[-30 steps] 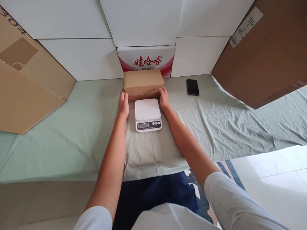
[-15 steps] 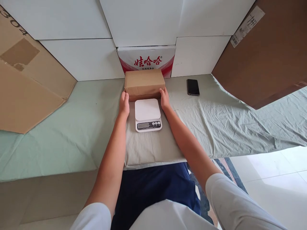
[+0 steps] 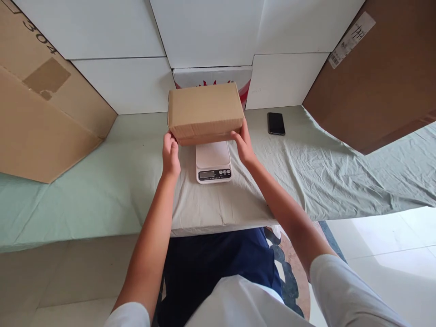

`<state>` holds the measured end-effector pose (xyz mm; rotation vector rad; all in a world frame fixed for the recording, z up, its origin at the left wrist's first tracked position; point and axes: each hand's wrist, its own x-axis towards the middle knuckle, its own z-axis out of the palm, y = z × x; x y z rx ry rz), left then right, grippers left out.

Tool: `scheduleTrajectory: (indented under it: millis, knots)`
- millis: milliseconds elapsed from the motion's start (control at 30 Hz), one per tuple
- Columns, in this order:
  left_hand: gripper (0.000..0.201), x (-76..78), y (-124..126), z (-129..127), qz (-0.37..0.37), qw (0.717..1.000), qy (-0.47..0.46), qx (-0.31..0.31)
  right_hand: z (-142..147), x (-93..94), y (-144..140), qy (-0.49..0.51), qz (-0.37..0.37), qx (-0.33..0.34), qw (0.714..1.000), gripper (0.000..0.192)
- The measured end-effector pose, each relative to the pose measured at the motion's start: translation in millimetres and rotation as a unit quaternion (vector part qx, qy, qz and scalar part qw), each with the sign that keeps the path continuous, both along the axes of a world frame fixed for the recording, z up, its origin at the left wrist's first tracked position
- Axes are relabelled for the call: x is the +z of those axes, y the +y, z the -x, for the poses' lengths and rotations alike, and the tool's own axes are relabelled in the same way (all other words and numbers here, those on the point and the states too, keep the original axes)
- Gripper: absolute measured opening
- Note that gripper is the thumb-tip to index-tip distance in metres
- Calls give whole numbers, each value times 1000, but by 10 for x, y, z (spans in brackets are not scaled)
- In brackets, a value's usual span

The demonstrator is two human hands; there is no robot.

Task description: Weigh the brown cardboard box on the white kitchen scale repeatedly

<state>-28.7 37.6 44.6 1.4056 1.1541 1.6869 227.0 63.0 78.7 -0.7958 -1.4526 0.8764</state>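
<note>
Between my two hands is a closed brown cardboard box (image 3: 206, 106), raised off the cloth and slightly tilted. My left hand (image 3: 170, 154) grips its lower left corner, and my right hand (image 3: 244, 143) has hold of the lower right corner. Beneath and in front of the box sits a white kitchen scale (image 3: 214, 163) with a dark display strip and several buttons. The box hides the far part of the scale's platform. I cannot tell whether the box touches the scale.
A black phone (image 3: 275, 123) lies to the right on the green cloth (image 3: 136, 190). Large cardboard cartons stand at the left (image 3: 51, 122) and right (image 3: 371, 81). Behind are white panels (image 3: 207, 32) and a red-and-white printed carton (image 3: 247, 93), partly covered by the box.
The cardboard box has been lifted from behind the scale and brought up and nearer, now covering the scale's far part. Both hands moved with it, and the view shifted slightly.
</note>
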Motion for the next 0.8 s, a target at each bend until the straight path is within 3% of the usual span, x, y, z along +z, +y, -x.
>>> scheduleTrajectory:
  millis: [133, 233, 433, 800]
  knots:
    - [73, -115, -472, -63, -16, 999, 24, -17, -128, -216, -482, -2, 51, 7, 999, 65]
    - [72, -230, -635, -121, -14, 1000, 19, -15, -138, -339, -649, 7, 63, -7, 998, 66]
    - [70, -334, -601, -154, 4, 1000, 6, -4, -92, -348, -675, 9, 68, -18, 997, 60]
    - [75, -303, -600, -153, 13, 1000, 9, -4, -96, -336, -657, 9, 83, -24, 996, 63]
